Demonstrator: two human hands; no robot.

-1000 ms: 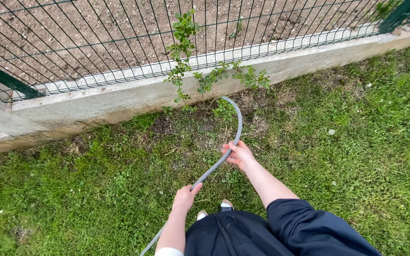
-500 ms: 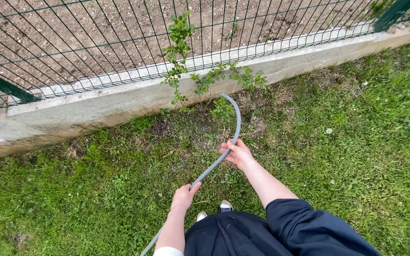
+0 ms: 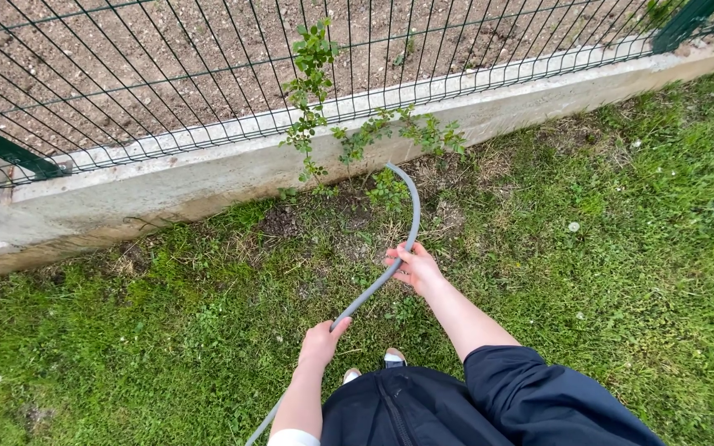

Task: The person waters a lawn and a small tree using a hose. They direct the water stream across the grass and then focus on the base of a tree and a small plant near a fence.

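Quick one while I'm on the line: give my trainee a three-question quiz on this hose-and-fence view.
1. True or false: both hands grip the hose.
2. Where does the hose's far end point? A) at the base of the small plant by the concrete curb; B) through the fence; C) back at the shoes.
3. Which hand is farther along the hose towards its end?

Key:
1. True: the left hand and right hand are both closed around it.
2. A.
3. The right hand.
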